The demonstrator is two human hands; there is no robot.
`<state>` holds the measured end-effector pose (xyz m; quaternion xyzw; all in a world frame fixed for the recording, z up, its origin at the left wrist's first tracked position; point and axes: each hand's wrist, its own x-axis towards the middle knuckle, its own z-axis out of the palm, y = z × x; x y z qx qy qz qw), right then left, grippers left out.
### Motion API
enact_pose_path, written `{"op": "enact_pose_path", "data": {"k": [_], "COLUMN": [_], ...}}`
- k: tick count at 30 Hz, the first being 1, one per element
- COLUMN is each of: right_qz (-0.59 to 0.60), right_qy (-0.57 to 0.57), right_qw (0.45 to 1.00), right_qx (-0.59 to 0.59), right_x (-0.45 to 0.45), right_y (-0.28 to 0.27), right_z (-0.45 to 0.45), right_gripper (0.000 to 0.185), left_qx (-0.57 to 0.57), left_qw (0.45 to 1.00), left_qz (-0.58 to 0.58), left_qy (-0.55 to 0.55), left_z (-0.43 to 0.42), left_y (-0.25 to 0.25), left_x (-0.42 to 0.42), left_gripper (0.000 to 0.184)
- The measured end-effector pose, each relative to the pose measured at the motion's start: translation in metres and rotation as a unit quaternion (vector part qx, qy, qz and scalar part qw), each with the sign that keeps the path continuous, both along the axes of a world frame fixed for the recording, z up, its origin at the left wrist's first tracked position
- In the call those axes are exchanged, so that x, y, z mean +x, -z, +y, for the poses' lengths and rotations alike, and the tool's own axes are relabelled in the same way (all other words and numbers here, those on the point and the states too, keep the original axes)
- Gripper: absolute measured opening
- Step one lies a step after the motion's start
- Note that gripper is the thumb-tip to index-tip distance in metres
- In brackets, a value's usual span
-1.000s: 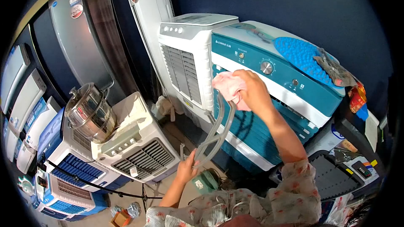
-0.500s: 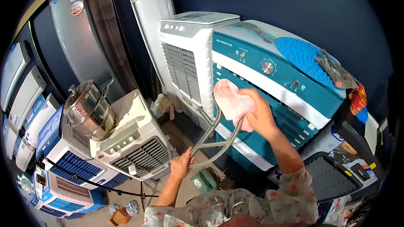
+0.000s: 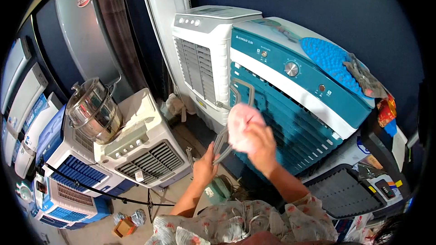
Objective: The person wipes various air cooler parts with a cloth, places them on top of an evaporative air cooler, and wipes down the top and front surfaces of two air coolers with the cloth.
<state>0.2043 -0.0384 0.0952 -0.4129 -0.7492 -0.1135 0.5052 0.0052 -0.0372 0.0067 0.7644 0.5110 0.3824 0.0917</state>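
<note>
My left hand (image 3: 205, 165) is closed around the lower end of a grey tubular frame (image 3: 221, 141) with rounded loops; I cannot tell what it belongs to. A pink cloth (image 3: 240, 124), slightly blurred, is bunched in my right hand (image 3: 262, 149). The cloth lies over the middle of the frame and hides part of it. Beyond the cloth, the frame's upper loop stands in front of a teal and white air cooler (image 3: 268, 118). Whether the frame touches the cooler, I cannot tell.
A white air cooler (image 3: 195, 63) stands beside the teal one, which bears a blue bumpy mat (image 3: 329, 63). At left, a steel steamer pot (image 3: 93, 113) sits on a beige cooler (image 3: 136, 138). A thin black stand (image 3: 150, 204) and a green box (image 3: 218, 191) are low down.
My right hand and the pink cloth have moved down and left along the frame. The frame has turned more upright, and my left hand has shifted slightly right.
</note>
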Motion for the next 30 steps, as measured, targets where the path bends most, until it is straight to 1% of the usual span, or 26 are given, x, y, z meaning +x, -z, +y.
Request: {"op": "enact_pose_path", "data": {"k": [1, 2, 3, 4, 5, 6, 7, 8, 9, 10, 11, 12, 13, 14, 15, 16, 17, 18, 19, 20, 21, 22, 24, 25, 28, 30], "right_qz": [-0.014, -0.022, -0.029, -0.02, -0.022, -0.024, -0.002, -0.006, -0.01, -0.012, -0.014, -0.006, 0.001, 0.004, 0.051, 0.092, 0.195, 0.295, 0.396, 0.489, 0.575, 0.563, 0.538, 0.511, 0.477, 0.435], "right_qy": [-0.064, -0.055, -0.074, -0.119, -0.146, -0.172, -0.179, -0.183, -0.186, -0.189, -0.134, -0.086, -0.038, 0.027, 0.044, -0.013, -0.028, -0.045, -0.089, -0.131, -0.17, -0.182, -0.205, -0.195, -0.236, -0.22], "right_qw": [0.997, 0.998, 0.995, 0.989, 0.984, 0.979, 0.978, 0.978, 0.979, 0.979, 0.989, 0.995, 0.997, 0.999, 0.997, 0.996, 0.979, 0.949, 0.902, 0.841, 0.767, 0.758, 0.733, 0.734, 0.71, 0.708], "right_qx": [-0.037, -0.019, -0.064, -0.085, -0.097, -0.108, -0.111, -0.097, -0.085, -0.073, -0.054, -0.057, -0.063, -0.034, -0.033, -0.005, -0.054, -0.103, -0.147, -0.189, -0.231, -0.276, -0.362, -0.403, -0.461, -0.512], "right_x": [-0.011, -0.022, -0.033, -0.04, -0.046, -0.049, -0.051, -0.048, -0.042, -0.036, -0.027, -0.018, -0.008, 0.001, 0.01, 0.027, 0.037, 0.042, 0.043, 0.044, 0.045, 0.045, 0.045, 0.042, 0.03, 0.022], "right_y": [0.003, 0.023, 0.026, 0.035, 0.042, 0.045, 0.043, 0.036, 0.024, 0.016, 0.022, 0.006, -0.01, -0.012, -0.016, -0.012, -0.006, -0.005, -0.003, -0.002, 0.002, 0.009, 0.027, 0.032, 0.071, 0.074], "right_z": [-0.006, -0.009, -0.021, -0.024, -0.03, -0.033, -0.035, -0.032, -0.026, -0.02, -0.008, -0.001, 0.005, 0.021, 0.033, 0.049, 0.056, 0.059, 0.058, 0.054, 0.047, 0.042, 0.03, 0.022, 0.022, 0.02], "right_gripper": [0.031, 0.03, 0.032, 0.036, 0.037, 0.038, 0.036, 0.036, 0.035, 0.035, 0.034, 0.041, 0.049, 0.056, 0.043, 0.038, 0.039, 0.041, 0.042, 0.043, 0.044, 0.043, 0.042, 0.042, 0.042, 0.048], "left_qx": [-0.015, -0.025, -0.035, -0.044, -0.06, -0.07, -0.073, -0.076, -0.087, -0.101, -0.116, -0.069, -0.088, -0.108, -0.141, -0.172, -0.2, -0.253, -0.305, -0.355, -0.348, -0.371, -0.377, -0.368, -0.379, -0.388], "left_qw": [1.0, 1.0, 0.999, 0.997, 0.998, 0.993, 0.996, 0.997, 0.996, 0.995, 0.991, 0.992, 0.991, 0.99, 0.976, 0.955, 0.93, 0.906, 0.876, 0.842, 0.829, 0.802, 0.776, 0.774, 0.729, 0.731], "left_qz": [-0.009, 0.001, 0.011, 0.021, 0.021, -0.089, -0.054, -0.019, -0.008, 0.003, -0.067, -0.104, -0.098, -0.092, -0.154, -0.215, -0.274, -0.313, -0.351, -0.388, -0.417, -0.445, -0.485, -0.495, -0.536, -0.528], "left_qy": [-0.002, -0.019, -0.036, -0.053, -0.013, -0.012, 0.0, 0.012, 0.02, 0.028, -0.004, -0.004, 0.012, 0.027, 0.066, 0.105, 0.141, 0.135, 0.128, 0.122, 0.132, 0.146, 0.143, 0.144, 0.195, 0.192], "left_z": [0.001, 0.004, 0.009, 0.011, 0.013, 0.005, 0.006, 0.008, 0.011, 0.01, 0.004, 0.004, 0.001, -0.001, -0.003, -0.003, -0.002, -0.004, -0.008, -0.009, -0.007, -0.001, 0.002, 0.003, 0.007, 0.007], "left_y": [-0.003, -0.004, -0.003, -0.001, 0.001, -0.021, -0.016, -0.009, -0.001, -0.004, -0.013, -0.004, 0.0, 0.003, 0.01, 0.018, 0.021, 0.015, 0.004, -0.003, -0.002, 0.003, -0.003, -0.002, 0.002, 0.005], "left_x": [0.002, 0.004, 0.005, 0.005, 0.002, 0.007, 0.005, 0.002, 0.002, 0.003, 0.008, 0.01, 0.009, 0.008, 0.01, 0.013, 0.015, 0.015, 0.016, 0.017, 0.016, 0.013, 0.012, 0.013, 0.01, 0.011], "left_gripper": [0.056, 0.057, 0.059, 0.06, 0.056, 0.045, 0.044, 0.042, 0.044, 0.047, 0.052, 0.054, 0.054, 0.053, 0.051, 0.048, 0.046, 0.038, 0.03, 0.024, 0.016, 0.018, 0.02, 0.021, 0.022, 0.027]}}
